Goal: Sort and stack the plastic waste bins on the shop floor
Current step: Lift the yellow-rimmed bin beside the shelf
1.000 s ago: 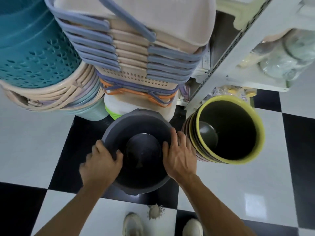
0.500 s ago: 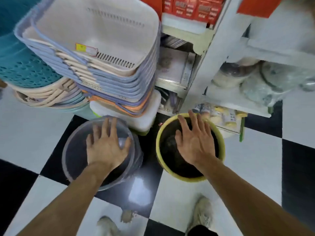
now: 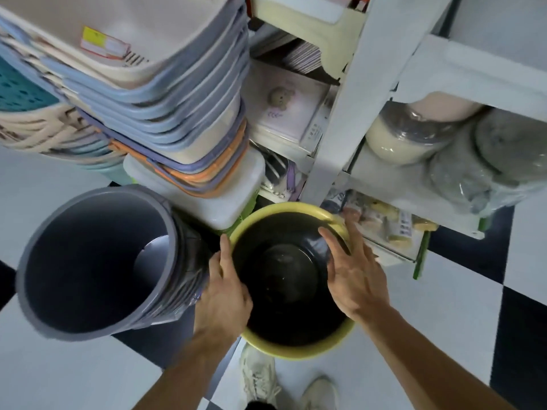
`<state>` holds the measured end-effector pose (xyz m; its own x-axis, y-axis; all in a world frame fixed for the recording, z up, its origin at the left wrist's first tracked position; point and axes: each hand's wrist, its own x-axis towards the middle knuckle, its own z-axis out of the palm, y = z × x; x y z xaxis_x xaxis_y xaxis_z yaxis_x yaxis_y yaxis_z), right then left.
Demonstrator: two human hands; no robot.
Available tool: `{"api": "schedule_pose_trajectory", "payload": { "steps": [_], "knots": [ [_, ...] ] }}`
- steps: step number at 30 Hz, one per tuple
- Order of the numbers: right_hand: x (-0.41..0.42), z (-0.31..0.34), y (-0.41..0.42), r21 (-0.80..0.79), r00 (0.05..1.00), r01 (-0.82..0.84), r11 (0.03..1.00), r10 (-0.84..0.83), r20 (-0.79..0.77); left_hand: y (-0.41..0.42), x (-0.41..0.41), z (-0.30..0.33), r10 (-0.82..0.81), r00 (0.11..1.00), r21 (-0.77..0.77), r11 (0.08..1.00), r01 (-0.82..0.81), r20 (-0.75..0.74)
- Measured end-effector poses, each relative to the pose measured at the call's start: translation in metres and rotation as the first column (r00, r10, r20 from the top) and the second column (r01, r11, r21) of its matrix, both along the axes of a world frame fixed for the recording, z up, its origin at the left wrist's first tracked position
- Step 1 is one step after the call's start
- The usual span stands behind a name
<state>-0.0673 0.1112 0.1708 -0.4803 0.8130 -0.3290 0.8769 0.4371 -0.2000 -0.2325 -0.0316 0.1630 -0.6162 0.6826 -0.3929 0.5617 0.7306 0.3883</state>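
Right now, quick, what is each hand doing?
Left hand: gripping the round yellow-rimmed black plastic bin at its rim.
Right hand: open, fingers on that rim.

A black-and-white checkered floor (image 3: pixel 461 294) ran under everything. At upper left rose a tall stack of beige baskets (image 3: pixel 165 93) with pale blue and orange rims, a yellow and white label (image 3: pixel 103 44) stuck on the top one; the stack sat on a white lidded box (image 3: pixel 225 196). Teal perforated baskets (image 3: pixel 20 90) showed at the far left edge. A white shelving unit (image 3: pixel 352 93) stood to the right, holding flat packaged goods (image 3: pixel 284 110) and plastic-wrapped round items (image 3: pixel 461 149). Two pale shoes (image 3: pixel 260 377) stood on the floor at the bottom.
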Motion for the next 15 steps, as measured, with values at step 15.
{"api": "schedule_pose_trajectory", "payload": {
  "steps": [15],
  "knots": [
    [-0.019, -0.021, 0.028, 0.036, 0.985, 0.065, 0.997, -0.058, -0.162, 0.036, -0.030, -0.013, 0.048, 0.999, 0.124, 0.991, -0.047, -0.010]
  ]
}}
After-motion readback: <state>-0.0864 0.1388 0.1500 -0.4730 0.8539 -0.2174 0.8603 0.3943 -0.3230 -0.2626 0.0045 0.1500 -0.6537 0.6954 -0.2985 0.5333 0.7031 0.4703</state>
